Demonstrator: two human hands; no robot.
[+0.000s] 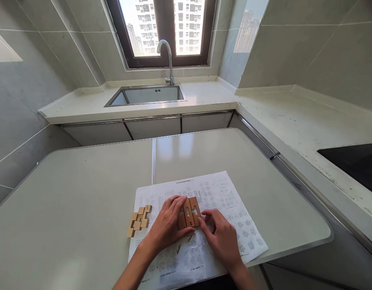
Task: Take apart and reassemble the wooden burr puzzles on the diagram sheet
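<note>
Several brown wooden puzzle pieces [189, 214] lie side by side on a printed paper sheet [234, 237]. They have long slots cut in them, and one bears a dark "2". My left hand [168, 219] is closed around their left part, fingers over the far side and thumb along the near edge, covering some of the wood. At the right edge of the pieces is my right hand [220, 237]. Its thumb tip touches the last piece or nearly so, with the forefinger bent and apart from the thumb. To the left, a lighter interlocked wooden puzzle [139, 219] rests across the paper's edge.
The paper lies on a pale table [83, 193] with a seam across it. Beyond the table, a white counter [210, 92] holds a steel sink [116, 98] and a curved faucet [169, 60] below a window. A black hob [358, 161] is set into the right counter.
</note>
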